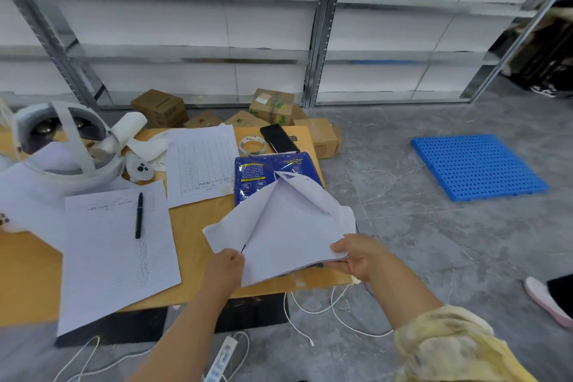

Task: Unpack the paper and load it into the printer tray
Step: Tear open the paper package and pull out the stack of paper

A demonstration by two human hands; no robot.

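A ream of paper in a dark blue wrapper [254, 175] lies at the right end of the wooden table [198, 226]. Its wrapper is torn open, and the white inside flaps [279, 226] are spread toward me. My left hand [228, 263] pinches the near left flap at its edge. My right hand [356, 257] grips the near right corner, thumb on top of the white sheets. No printer or tray is in view.
Lined paper with a black pen [139, 214], a printed form [204, 161], a tape roll [252, 143], a black phone [278, 138] and a white headset [65, 146] share the table. Cardboard boxes [269, 105], a blue plastic pallet [477, 164], cables and a power strip [221, 357] lie on the floor.
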